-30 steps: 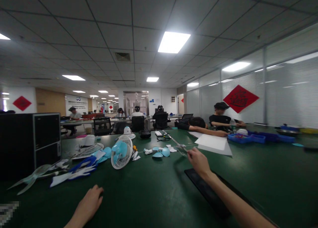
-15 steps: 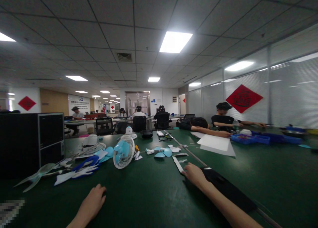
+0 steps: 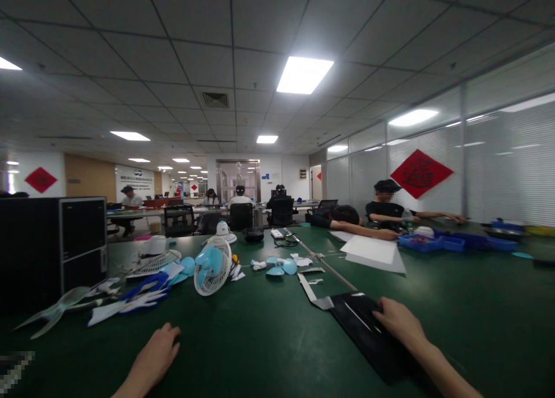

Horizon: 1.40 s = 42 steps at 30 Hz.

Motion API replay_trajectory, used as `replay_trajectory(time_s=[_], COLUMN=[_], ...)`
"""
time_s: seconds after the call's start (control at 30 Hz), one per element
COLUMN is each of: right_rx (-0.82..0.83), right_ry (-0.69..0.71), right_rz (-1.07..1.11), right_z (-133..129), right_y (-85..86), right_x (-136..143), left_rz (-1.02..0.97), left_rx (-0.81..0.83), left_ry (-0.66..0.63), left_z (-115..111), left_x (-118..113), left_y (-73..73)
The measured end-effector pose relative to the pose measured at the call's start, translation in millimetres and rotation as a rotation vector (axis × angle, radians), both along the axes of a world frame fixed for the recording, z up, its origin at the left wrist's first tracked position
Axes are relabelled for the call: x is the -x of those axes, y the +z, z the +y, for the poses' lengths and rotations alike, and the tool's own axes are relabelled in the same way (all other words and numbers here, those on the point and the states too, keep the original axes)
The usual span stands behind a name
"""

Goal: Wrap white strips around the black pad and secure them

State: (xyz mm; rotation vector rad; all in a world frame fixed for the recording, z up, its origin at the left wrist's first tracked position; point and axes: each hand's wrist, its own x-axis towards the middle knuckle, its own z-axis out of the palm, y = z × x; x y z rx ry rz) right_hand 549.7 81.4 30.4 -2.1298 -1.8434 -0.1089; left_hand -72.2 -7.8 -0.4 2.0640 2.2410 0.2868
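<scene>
My left hand [image 3: 156, 350] rests on the green table at the lower left, fingers loosely bent and slightly apart, with nothing in it. My right hand [image 3: 401, 321] is at the right edge of a flat, glossy black sheet [image 3: 359, 323], its thumb and fingers closed on that edge. Whether the sheet is a panel or a folder I cannot tell. Touching or just beside its far left corner is a white strip frame [image 3: 307, 288]. Farther back lie a light blue fan blade [image 3: 281, 266] and a fan head [image 3: 213, 266] with a white grille.
A black computer tower [image 3: 82, 242] stands at the left, near blue-and-white gloves [image 3: 139, 297] and a clear fan blade [image 3: 60, 308]. A metal rod [image 3: 321, 259] runs across the table [image 3: 251, 340]. White paper [image 3: 370, 250], blue trays [image 3: 418, 243] and a co-worker's arm [image 3: 373, 231] are at the right.
My right hand has moved right, from the white strip to the black sheet's right edge. The sheet has turned and shifted toward me, now showing glare. My left hand stays nearly still.
</scene>
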Motion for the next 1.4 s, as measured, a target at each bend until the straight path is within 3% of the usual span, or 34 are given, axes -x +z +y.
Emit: replay_trajectory(time_s=[0.23, 0.4, 0.5, 0.63, 0.77, 0.9, 1.0, 1.13, 1.27, 1.4], right_rx=[-0.076, -0.278, -0.399, -0.404, -0.265, -0.164, -0.142, -0.128, -0.118, -0.113], right_ry=[-0.032, -0.096, -0.039, 0.271, 0.616, 0.974, 1.082, 1.177, 1.179, 1.115], right_rz=[0.035, -0.011, 0.001, 0.124, 0.199, 0.255, 0.26, 0.265, 0.261, 0.252], right_z=[-7.8, -9.7, -5.2, -1.7, -8.7, -17.7, -20.8, -22.5, -23.6, -19.1], right_y=[9.1, 14.7, 20.7, 33.6, 39.8, 30.5, 20.1, 10.6, 4.5, 2.0], right_x=[-1.0, -31.4, -31.0, 20.8, 114.0, 200.9, 245.1, 280.5, 296.6, 288.6], left_rz=[-0.014, -0.035, -0.032, -0.01, -0.037, -0.101, -0.176, -0.329, -0.419, -0.443], left_rx=[-0.022, -0.044, -0.052, -0.069, -0.057, -0.068, -0.126, -0.207, -0.158, -0.104], left_ry=[-0.004, 0.011, 0.018, 0.026, 0.028, 0.038, -0.02, -0.154, -0.202, -0.245], left_z=[0.1, -3.9, -8.0, -10.3, -7.3, -2.1, 0.3, 0.5, -2.2, -5.9], left_x=[0.6, -6.4, -12.2, -15.5, -10.9, -7.7, -13.7, -30.8, -47.7, -58.6], left_y=[-0.6, 4.7, 9.2, 11.1, 8.1, 2.9, -1.0, -4.2, -3.4, -1.6])
